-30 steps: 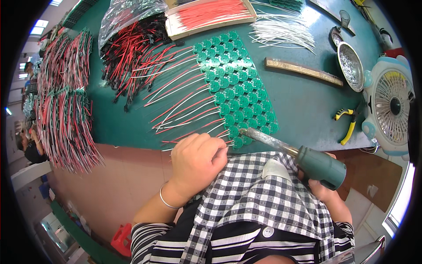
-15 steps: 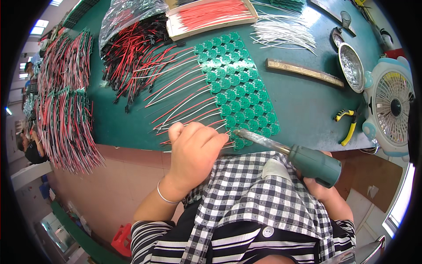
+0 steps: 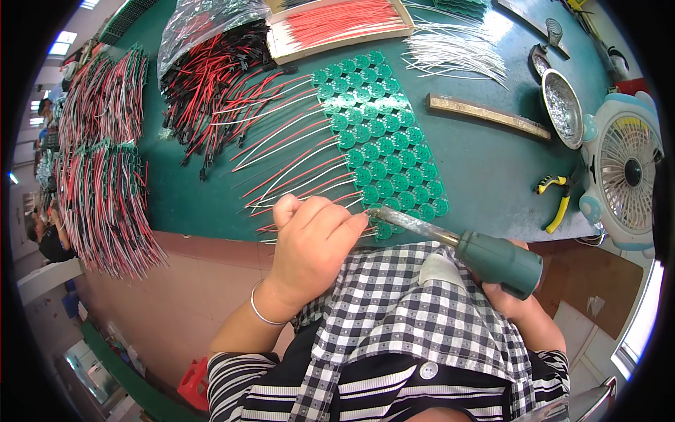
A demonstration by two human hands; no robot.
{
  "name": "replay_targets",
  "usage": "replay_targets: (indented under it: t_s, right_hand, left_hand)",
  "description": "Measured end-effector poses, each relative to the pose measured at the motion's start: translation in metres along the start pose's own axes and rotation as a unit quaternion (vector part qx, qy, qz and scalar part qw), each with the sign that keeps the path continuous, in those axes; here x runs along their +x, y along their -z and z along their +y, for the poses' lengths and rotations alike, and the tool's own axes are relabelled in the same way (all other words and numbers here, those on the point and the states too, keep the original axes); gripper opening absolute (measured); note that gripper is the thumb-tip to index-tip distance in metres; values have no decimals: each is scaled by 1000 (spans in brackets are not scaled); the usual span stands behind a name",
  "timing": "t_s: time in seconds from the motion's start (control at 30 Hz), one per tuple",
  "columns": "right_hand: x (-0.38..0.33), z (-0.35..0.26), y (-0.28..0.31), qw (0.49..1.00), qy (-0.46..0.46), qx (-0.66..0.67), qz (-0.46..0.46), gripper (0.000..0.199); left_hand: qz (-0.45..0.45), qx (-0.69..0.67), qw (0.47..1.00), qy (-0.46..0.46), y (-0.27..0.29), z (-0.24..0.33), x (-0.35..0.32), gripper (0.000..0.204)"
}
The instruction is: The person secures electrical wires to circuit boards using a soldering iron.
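The soldering iron lies on a slant across the near edge of the green table, its long axis running from the fat green handle at the lower right up to the metal tip at the upper left; the tip points left and slightly away, meeting the nearest corner of the sheet of round green circuit boards. The right hand is wrapped closed around the handle, mostly hidden beneath it. The left hand rests at the table edge with its fingers curled and pressed together just beside the tip, over the ends of the red and white wires fanning out from the sheet; whether it pinches a wire cannot be told. Against the frames before, the iron keeps nearly the same slant, the tip has crept a little left along the bottom row, and the left hand has moved up from below the edge to close in on the tip. Yellow-handled pliers and a small fan sit well to the right.
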State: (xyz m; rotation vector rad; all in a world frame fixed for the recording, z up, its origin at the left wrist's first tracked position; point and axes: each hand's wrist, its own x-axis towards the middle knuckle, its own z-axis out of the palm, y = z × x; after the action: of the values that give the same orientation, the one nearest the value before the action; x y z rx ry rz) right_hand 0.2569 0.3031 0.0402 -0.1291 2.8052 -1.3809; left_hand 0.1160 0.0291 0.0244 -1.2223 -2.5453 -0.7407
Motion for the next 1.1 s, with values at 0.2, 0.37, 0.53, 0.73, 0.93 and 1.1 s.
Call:
replay_targets:
  t_s: [0.2,0.37,0.53,0.73,0.93,1.1]
  right_hand:
    - [-17,25,11,999,25,-40,-17,28]
    - [-14,21,8,927,-79,197,309,46]
    - [1,50,68,877,-109,88,460,33]
    - [22,51,79,885,45,86,455,32]
    - [41,41,80,888,77,152,428,35]
    - [51,28,74,887,53,169,427,35]
  left_hand:
    - [-2,1,1000,-1,0,-2,2,18]
    - [-1,-17,1000,5,3,-1,0,19]
    - [-27,-19,999,-1,-1,-2,-9,18]
    - [0,-69,998,-1,9,-1,2,18]
    - [188,124,967,117,73,-105,52,10]
    - [114,100,944,294,81,-184,70,18]
